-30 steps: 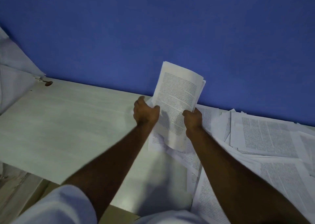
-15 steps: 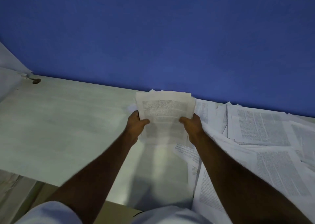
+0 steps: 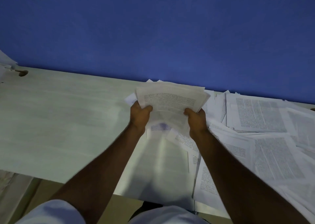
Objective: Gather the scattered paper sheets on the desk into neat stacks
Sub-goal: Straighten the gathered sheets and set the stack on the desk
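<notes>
Near the centre of the frame, the left hand (image 3: 140, 116) and the right hand (image 3: 196, 120) hold a bundle of papers (image 3: 170, 101) by its two side edges, fingers clamped on it with thumbs on top. The bundle is lifted above the pale surface (image 3: 59, 121), in front of the blue wall (image 3: 153, 36). More printed sheets (image 3: 264, 138) lie scattered and overlapping across the right of the frame.
</notes>
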